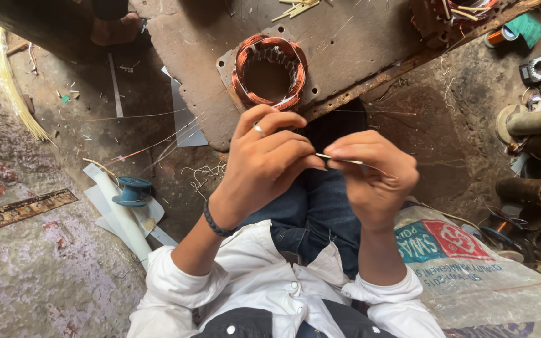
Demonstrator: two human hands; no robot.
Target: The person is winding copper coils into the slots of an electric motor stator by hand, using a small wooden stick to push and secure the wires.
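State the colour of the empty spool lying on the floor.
Blue; the spool shows best in the head view.

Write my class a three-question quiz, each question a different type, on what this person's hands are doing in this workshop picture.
1. True or false: the left hand wears a ring.
2. What do both hands pinch between them? A) thin pale strip B) blue spool C) screwdriver
3. What sits on the wooden board just beyond the hands?

Key:
1. True.
2. A; the right hand grips its other end.
3. A motor stator with copper windings.
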